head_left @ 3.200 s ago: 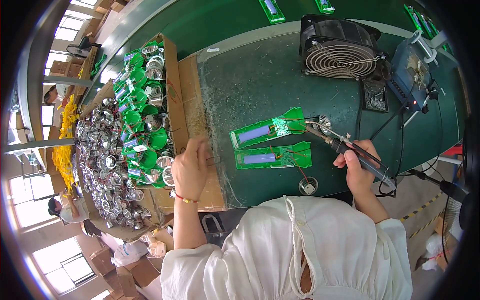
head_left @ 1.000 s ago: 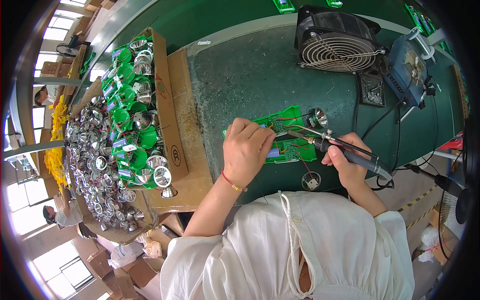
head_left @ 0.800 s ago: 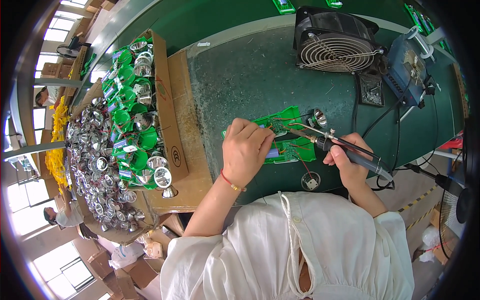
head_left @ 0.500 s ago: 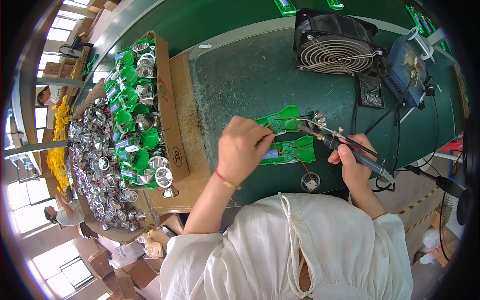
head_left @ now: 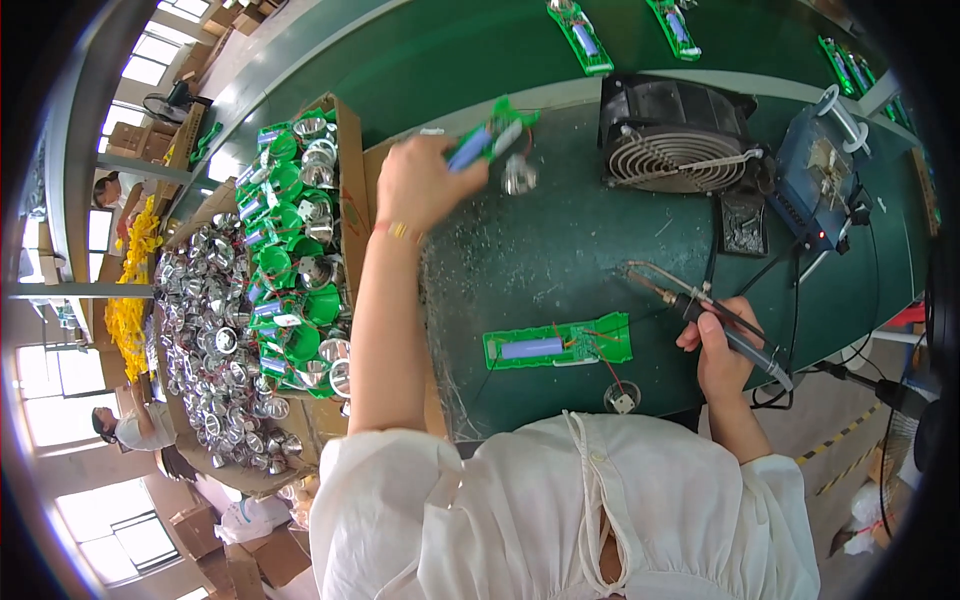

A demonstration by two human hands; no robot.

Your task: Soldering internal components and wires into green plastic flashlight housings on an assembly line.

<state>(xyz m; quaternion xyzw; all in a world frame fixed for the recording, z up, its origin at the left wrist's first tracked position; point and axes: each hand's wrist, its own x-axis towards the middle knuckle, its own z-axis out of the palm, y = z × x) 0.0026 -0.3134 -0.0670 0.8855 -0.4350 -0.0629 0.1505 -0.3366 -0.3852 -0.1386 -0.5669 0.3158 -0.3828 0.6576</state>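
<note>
My left hand (head_left: pixel 425 185) is raised over the far left of the mat. Its fingers grip a green flashlight housing half (head_left: pixel 490 142) with a blue battery, and a silver reflector (head_left: pixel 519 177) dangles beside it. My right hand (head_left: pixel 725 350) is wrapped round a soldering iron (head_left: pixel 762 360) with a solder feed tube, its tip pointing left above the mat. Nearer to me lies a second open green housing half (head_left: pixel 600 342) with a battery (head_left: pixel 532 348) and a small circuit board. A thin red wire runs from it to another reflector (head_left: pixel 622 398) at the bench edge.
On the left stands a cardboard box (head_left: pixel 352 190) of green housings, beside a large heap of reflectors (head_left: pixel 210 350). A black fan (head_left: pixel 680 135), a small dark tray (head_left: pixel 743 225) and a blue soldering unit (head_left: pixel 805 185) stand at the back right. More housings (head_left: pixel 585 45) lie on the green surface beyond.
My left hand has lifted the farther housing with its reflector off the mat and carried it away and to the left. The soldering iron has stayed near its place; the nearer housing is now uncovered.
</note>
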